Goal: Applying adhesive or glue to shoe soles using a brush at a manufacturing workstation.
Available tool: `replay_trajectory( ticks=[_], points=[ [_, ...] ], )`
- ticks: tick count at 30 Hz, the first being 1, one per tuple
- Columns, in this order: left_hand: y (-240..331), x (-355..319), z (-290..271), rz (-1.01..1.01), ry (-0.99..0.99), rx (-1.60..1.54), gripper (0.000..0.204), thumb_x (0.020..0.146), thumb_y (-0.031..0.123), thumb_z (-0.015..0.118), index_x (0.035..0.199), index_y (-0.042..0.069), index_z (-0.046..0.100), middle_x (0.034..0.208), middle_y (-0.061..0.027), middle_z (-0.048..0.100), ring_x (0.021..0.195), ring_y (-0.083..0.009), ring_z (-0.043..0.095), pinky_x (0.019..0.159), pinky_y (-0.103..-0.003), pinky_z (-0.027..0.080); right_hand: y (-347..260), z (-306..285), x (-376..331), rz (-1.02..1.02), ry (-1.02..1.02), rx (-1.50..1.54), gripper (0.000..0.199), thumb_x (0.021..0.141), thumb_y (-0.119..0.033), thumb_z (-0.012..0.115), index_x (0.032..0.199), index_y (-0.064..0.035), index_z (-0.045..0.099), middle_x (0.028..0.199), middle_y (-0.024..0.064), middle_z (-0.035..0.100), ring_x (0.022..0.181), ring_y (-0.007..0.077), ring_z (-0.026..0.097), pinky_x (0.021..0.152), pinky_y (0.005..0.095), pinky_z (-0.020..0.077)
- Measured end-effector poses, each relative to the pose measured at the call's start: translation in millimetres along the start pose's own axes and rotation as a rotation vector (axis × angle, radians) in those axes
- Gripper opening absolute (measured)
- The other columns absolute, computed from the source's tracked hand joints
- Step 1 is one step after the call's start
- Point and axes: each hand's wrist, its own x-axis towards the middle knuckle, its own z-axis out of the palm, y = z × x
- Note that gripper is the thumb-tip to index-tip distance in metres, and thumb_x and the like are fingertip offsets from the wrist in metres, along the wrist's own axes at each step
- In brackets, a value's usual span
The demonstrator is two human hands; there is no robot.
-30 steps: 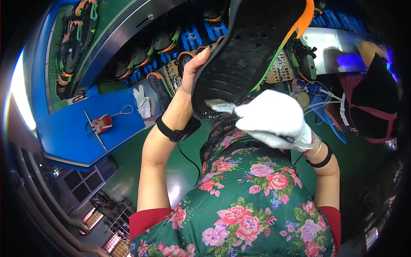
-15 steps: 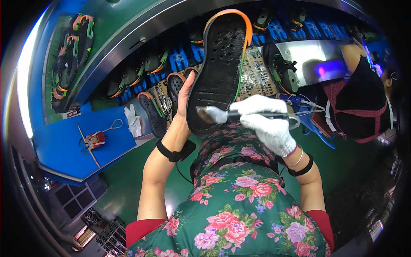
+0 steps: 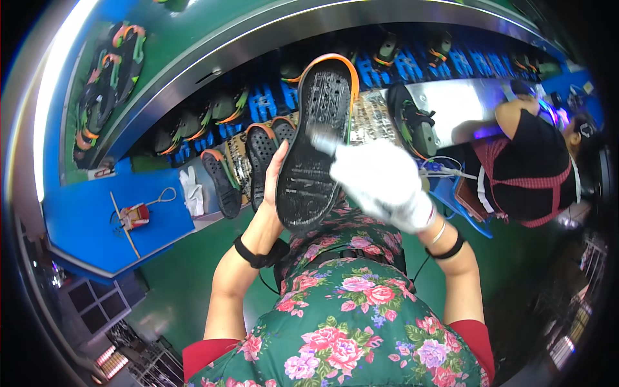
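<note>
My bare left hand [image 3: 274, 184] grips a black shoe sole [image 3: 308, 184] by its left edge, fingers hidden behind it. The sole stands upright, its orange-rimmed toe at the top and small holes in the forefoot. Wet-looking streaks shine across its inner face. In a white knitted glove, my right hand [image 3: 380, 184] is closed round a brush, though motion blurs it. The brush's bristles [image 3: 324, 143] lie against the middle of the sole, near its right edge.
More soles [image 3: 222, 184] rest on the bench beyond my left hand. A black shoe [image 3: 416, 122] stands right of the sole. Left is a blue table [image 3: 77, 213] with a white glove [image 3: 192, 192] and a red container [image 3: 135, 216] under a stick. A co-worker [image 3: 532, 158] is at right.
The sole has moved lower and away from me. The brush has gone from the heel up to the middle of the sole, and the inner face looks shinier.
</note>
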Motion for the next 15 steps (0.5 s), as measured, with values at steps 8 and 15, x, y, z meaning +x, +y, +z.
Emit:
replay_trajectory(
  ticks=[8, 15],
  points=[
    [12.1, 6.2, 22.2, 0.062, -0.15, 0.088, 0.086, 0.099, 0.068, 0.044, 0.161, 0.009, 0.034, 0.158, -0.0235, 0.041, 0.125, -0.0571, 0.056, 0.101, -0.069, 0.05, -20.9, 15.9, -0.5, 0.609, -0.077, 0.645, 0.017, 0.082, -0.005, 0.082, 0.099, -0.0037, 0.081, 0.098, 0.0097, 0.079, 0.088, 0.0197, 0.074, 0.08, 0.0318, 0.0585],
    [46.7, -1.4, 31.7, 0.161, -0.432, 0.375, 0.103, 0.093, 0.077, 0.05, 0.162, 0.005, 0.026, 0.158, -0.0314, 0.036, 0.122, -0.0499, 0.058, 0.097, -0.064, 0.054, -18.0, -3.3, -10.0, 0.948, -0.032, 1.353, 0.016, 0.082, 0.0, 0.077, 0.098, 0.0033, 0.077, 0.103, 0.0174, 0.077, 0.091, 0.0219, 0.073, 0.083, 0.0309, 0.0581]
  ],
)
